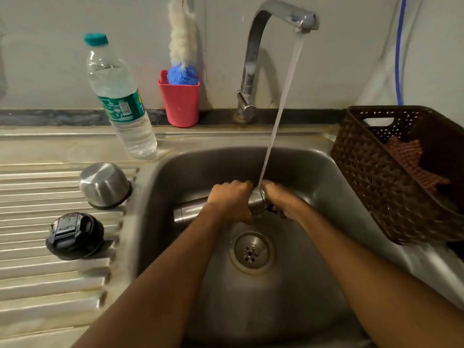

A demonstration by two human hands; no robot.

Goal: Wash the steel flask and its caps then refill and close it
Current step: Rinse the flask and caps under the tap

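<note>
The steel flask [190, 210] lies sideways in the sink [175, 172] under the running tap [253, 59]. The left hand [231, 199] has its fingers clamped round the body, and the right hand [277, 200] has its fingers curled on the mouth end. The steel cap [104, 184] and black cap [75, 236] rest on the drainboard [50, 285].

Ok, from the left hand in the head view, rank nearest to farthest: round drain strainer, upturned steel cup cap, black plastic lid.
1. Round drain strainer, in the basin just below the left hand, which grips the steel flask.
2. Upturned steel cup cap, on the drainboard to the left.
3. Black plastic lid, farther left again.
</note>
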